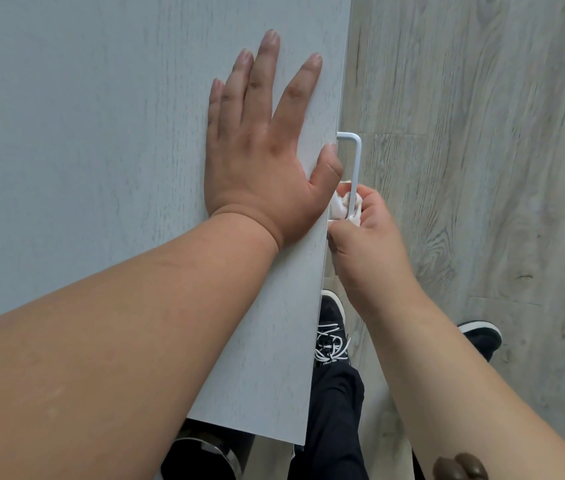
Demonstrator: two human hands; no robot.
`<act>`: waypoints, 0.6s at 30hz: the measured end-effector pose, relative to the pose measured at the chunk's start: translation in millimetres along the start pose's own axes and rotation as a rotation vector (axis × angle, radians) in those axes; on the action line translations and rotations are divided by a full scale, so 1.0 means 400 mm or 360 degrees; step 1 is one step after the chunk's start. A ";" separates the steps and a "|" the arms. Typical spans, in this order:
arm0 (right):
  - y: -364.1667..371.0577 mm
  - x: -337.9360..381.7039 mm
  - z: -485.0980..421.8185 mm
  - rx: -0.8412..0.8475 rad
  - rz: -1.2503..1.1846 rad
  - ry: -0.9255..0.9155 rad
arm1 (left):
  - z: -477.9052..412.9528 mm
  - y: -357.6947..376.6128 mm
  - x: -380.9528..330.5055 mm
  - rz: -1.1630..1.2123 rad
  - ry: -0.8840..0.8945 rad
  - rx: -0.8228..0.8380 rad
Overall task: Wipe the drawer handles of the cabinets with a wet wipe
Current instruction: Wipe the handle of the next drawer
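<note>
The left hand (260,157) lies flat on the cabinet top (101,133) while the right hand (364,237) apparently pinches a white wipe (341,202) around the handle (355,161).

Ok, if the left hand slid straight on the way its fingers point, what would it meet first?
Nothing visible. The left hand lies flat on the grey cabinet surface, fingers pointing toward the frame's top edge; the way looks free as far as the picture shows.

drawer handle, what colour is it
White; the handle shows best in the head view.
</note>
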State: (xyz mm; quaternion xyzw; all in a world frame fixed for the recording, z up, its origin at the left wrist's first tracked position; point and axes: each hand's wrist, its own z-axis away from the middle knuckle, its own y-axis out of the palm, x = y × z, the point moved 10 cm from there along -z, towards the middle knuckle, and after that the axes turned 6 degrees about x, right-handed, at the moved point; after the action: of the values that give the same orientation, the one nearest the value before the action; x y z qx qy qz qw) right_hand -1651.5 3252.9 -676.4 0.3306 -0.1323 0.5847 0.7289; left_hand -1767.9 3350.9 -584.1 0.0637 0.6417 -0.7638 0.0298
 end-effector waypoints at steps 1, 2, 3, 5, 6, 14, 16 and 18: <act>-0.002 0.001 0.002 0.0024 0.0014 0.0002 | 0.000 0.000 -0.001 -0.0001 0.0000 -0.0003; -0.004 0.003 0.005 0.0037 0.0040 0.0000 | 0.000 0.000 -0.002 0.0000 0.0001 -0.0007; -0.009 0.005 0.006 0.0049 0.0064 -0.0009 | 0.001 0.000 -0.002 0.0004 0.0004 -0.0010; -0.021 0.004 0.003 0.0104 0.0054 -0.0018 | 0.001 -0.002 -0.002 0.0013 0.0012 -0.0022; -0.025 0.004 0.000 0.0135 0.0040 -0.0013 | 0.001 -0.002 -0.002 0.0013 0.0015 -0.0028; -0.022 0.014 -0.007 0.0105 0.0291 -0.0051 | 0.001 0.000 0.000 0.0017 0.0007 -0.0026; -0.019 0.015 -0.001 0.0118 0.0252 -0.0033 | 0.001 0.000 0.000 0.0019 0.0007 -0.0026; -0.027 0.018 0.002 0.0136 0.0257 -0.0033 | 0.001 0.001 -0.002 0.0013 0.0008 -0.0024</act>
State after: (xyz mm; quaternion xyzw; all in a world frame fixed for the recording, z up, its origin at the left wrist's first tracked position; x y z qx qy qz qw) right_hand -1639.2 3256.8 -675.1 0.3555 -0.1409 0.6432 0.6633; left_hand -1767.2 3350.3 -584.4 0.0680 0.6473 -0.7586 0.0319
